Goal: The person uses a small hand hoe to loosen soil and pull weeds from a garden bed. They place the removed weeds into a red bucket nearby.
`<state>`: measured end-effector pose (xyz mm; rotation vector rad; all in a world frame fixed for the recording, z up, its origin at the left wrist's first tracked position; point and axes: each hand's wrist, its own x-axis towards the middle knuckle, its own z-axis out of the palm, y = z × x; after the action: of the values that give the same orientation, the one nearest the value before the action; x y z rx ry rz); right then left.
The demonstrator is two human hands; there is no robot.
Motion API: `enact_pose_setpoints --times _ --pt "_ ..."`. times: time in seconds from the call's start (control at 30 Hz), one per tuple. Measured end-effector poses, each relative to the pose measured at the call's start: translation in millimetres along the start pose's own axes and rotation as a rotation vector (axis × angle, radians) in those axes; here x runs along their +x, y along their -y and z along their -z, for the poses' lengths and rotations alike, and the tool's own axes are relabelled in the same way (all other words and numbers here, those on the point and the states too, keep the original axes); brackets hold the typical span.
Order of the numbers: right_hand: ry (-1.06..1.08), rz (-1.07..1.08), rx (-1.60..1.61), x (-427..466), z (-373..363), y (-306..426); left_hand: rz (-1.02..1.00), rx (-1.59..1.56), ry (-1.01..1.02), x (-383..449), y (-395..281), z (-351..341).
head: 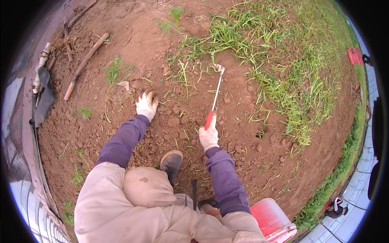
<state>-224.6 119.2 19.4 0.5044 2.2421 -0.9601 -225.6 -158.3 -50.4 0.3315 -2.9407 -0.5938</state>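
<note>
My left hand (147, 104), in a soil-stained white glove, rests palm down on loose reddish-brown soil (173, 122) with its fingers apart and nothing visibly held. A dry leaf (124, 85) and a small feathery green plant (113, 72) are close to its left. My right hand (209, 133), gloved too, grips the red handle of a small hand hoe (216, 94). The thin metal shaft points away from me, and its short angled blade meets the soil beside some uprooted stems. A few pale stems (184, 76) lie and stand between the hands.
Heaped cut greens (291, 79) spread across the right. Wooden sticks (86, 66) and a pipe (40, 68) lie at the left, by the plastic-sheeted edge. A red bucket (269, 215) is by my right hip. Another person (335, 209) is far right, near a red crate (355, 56).
</note>
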Motion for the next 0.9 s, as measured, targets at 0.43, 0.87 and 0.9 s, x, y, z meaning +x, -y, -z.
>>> enact_pose_setpoints --times 0.43,0.87,0.9 --pt "0.047 0.071 -0.041 -36.0 -16.7 -72.9 0.002 0.051 0.055 3.2 -7.8 2.6" --pt "0.057 0.129 -0.141 29.5 -2.7 10.3 0.031 0.055 0.049 2.9 -0.3 -0.5" --pt "0.111 0.077 -0.133 10.3 -6.3 -9.3 0.029 0.049 0.064 -2.0 2.2 0.8"
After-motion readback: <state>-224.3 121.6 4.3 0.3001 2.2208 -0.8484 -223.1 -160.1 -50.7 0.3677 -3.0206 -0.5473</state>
